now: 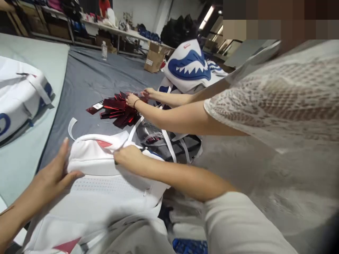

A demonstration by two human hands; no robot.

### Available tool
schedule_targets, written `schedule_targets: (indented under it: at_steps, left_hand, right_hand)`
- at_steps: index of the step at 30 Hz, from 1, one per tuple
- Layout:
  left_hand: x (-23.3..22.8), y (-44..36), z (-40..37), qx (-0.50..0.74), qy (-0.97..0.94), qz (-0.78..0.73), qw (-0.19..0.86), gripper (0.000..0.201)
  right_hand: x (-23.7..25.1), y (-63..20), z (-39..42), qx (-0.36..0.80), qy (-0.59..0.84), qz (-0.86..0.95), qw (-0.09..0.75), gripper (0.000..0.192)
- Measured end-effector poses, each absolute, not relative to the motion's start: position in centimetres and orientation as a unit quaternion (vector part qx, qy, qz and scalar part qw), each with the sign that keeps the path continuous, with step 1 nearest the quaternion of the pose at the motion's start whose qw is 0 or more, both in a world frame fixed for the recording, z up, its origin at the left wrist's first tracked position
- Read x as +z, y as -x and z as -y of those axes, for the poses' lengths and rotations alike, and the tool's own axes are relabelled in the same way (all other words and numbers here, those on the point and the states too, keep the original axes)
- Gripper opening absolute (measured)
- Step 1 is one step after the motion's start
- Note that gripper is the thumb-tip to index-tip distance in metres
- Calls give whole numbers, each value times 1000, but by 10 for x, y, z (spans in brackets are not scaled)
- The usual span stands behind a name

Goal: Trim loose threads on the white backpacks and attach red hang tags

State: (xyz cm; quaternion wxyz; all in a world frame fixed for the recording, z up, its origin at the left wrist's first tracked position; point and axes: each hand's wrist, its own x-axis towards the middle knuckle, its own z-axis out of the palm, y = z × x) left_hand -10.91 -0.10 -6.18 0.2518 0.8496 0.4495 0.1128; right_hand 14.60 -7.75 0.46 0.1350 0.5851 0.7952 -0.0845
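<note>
At the far left another white bag (pixel 18 95) lies on the pale table edge. The left hand (pixel 54 173) rests open, fingers spread, pressed flat against the left side of the white backpack (pixel 106 183), thumb on its top panel. The backpack lies directly between both hands. The right hand (pixel 128 157) pinches its upper edge near a white strap (pixel 134 128). Beyond, a co-worker's hands (pixel 132 100) sort red tags (pixel 119 109) on the grey cloth (pixel 87 77).
</note>
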Motion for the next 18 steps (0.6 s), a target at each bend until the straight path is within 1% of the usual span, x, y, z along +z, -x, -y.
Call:
schedule_targets:
  at_steps: [2,4,5,6,8,10,12,13,15,18]
  left_hand:
    - [-63,107,1,131,-834,-465,266,99]
    - [-62,105,0,151,-821,-469,288,107]
    - [-59,103,1,158,-816,-463,306,108]
    - [-55,102,2,162,-813,-451,331,105]
    - [-41,98,10,168,-805,-424,378,90]
    - [-20,94,27,183,-798,-413,398,78]
    - [6,96,50,196,-801,-413,386,75]
    - [19,99,62,202,-805,-412,375,73]
    - [47,110,83,219,-820,-405,339,67]
    - [90,136,94,234,-859,-388,239,60]
  right_hand:
    - [10,-159,86,-89,-612,-775,130,27]
    - [14,-172,99,-84,-655,-744,98,28]
    - [13,-180,108,-79,-688,-717,77,30]
    - [9,-191,117,-64,-726,-683,41,32]
    - [-6,-219,137,-48,-783,-620,-9,42]
    - [-21,-249,156,-126,-793,-593,-66,61]
    - [-28,-271,174,-216,-774,-580,-136,66]
    - [-27,-276,182,-248,-763,-574,-166,65]
    - [-20,-276,196,-273,-751,-566,-203,55]
    - [-5,-256,202,-259,-714,-610,-226,27]
